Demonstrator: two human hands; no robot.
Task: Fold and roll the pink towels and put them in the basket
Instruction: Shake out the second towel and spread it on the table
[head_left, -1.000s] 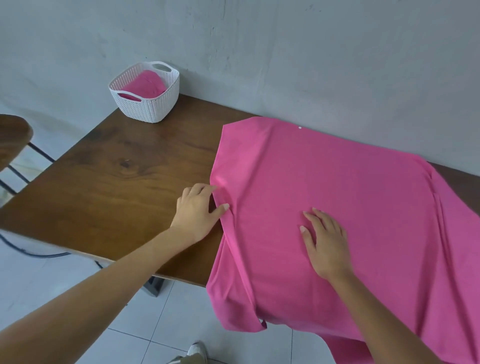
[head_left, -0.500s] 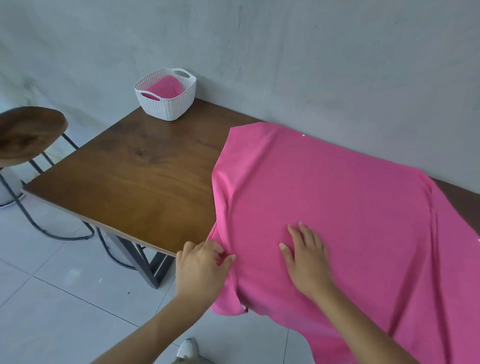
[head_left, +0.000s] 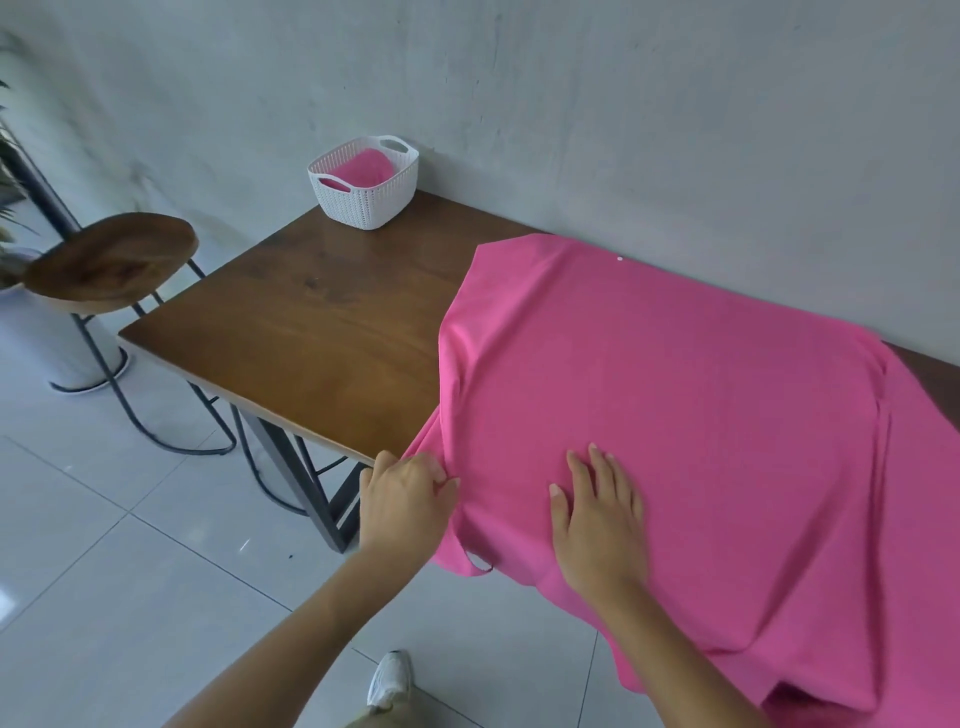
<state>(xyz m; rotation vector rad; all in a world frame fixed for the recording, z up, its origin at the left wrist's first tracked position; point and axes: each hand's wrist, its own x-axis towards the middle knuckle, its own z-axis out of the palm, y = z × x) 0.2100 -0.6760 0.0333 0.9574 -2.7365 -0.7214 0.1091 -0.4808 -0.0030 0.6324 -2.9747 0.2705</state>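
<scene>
Left hand (head_left: 408, 499) farther down the pink towel's (head_left: 675, 389) edge, at table (head_left: 291, 332) rim.

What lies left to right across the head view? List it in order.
Stool → left hand gripping the edge of the pink towel → right hand flat on it. The basket is left out: it overlaps the left hand's span.

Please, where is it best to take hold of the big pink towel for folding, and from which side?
Likely take the pink towel by its left edge, coming from the left: that edge lies free beside bare table, the left hand pinches it there, and the right hand lies flat on the cloth.
</scene>
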